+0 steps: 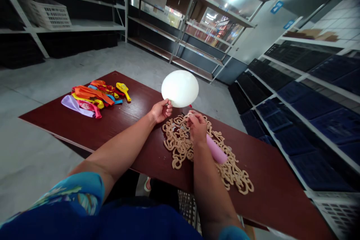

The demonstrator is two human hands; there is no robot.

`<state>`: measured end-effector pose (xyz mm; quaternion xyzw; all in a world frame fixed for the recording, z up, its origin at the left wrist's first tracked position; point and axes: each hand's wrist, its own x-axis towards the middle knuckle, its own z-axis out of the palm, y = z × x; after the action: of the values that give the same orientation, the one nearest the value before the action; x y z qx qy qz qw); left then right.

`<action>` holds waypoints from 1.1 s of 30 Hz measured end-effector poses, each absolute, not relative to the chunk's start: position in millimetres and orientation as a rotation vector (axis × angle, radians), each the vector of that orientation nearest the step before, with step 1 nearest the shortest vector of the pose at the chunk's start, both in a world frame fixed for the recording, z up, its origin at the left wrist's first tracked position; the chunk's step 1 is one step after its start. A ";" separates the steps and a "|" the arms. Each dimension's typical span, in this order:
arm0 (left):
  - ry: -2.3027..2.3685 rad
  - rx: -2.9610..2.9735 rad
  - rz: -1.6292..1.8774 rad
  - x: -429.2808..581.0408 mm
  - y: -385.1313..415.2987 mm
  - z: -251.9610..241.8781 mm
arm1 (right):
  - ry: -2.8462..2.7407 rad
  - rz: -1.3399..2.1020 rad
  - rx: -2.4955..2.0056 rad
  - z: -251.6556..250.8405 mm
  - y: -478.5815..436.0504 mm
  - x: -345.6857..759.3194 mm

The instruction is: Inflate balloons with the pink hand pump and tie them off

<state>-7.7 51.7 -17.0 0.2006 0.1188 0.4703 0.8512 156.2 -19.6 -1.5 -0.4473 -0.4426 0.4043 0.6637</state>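
Note:
My left hand (162, 111) pinches the neck of a white inflated balloon (180, 88), which stands up above the table's far edge. Just to the right, my right hand (197, 124) is closed, thumb and fingertips together; what lies between them is too small to make out. Beneath and around this hand spreads a tangled heap of tan, rope-like curled pieces (180, 146). A pink cylinder (216, 150) rests on the heap, beside my right forearm. Small dark and red bits, partly hidden, show near the right fingertips.
Several limp coloured balloons (91, 95) lie on the left of the dark red table (135, 120). Metal shelves (180, 41) stand beyond it. Dark blue crates (306, 138) fill the right rack. A white basket (53, 15) sits on the left rack.

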 end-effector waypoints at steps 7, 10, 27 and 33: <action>0.272 0.562 0.935 -5.1 43.2 -8.8 | -0.970 0.944 -0.844 1.6 -21.1 160.0; 0.359 0.656 0.917 -0.4 40.8 -11.4 | -1.285 0.707 -1.020 -0.4 -24.1 155.1; 0.940 1.362 0.760 18.8 22.2 -13.3 | -1.980 -0.154 -1.518 -12.6 -20.4 149.8; 0.963 1.709 0.777 8.4 25.8 -10.5 | -1.825 -0.052 -1.655 -12.0 -21.9 151.0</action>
<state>8.4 25.8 -10.5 0.7047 0.3971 0.3203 0.4931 151.0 -21.9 -12.0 -0.6335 -0.6986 -0.0199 0.3322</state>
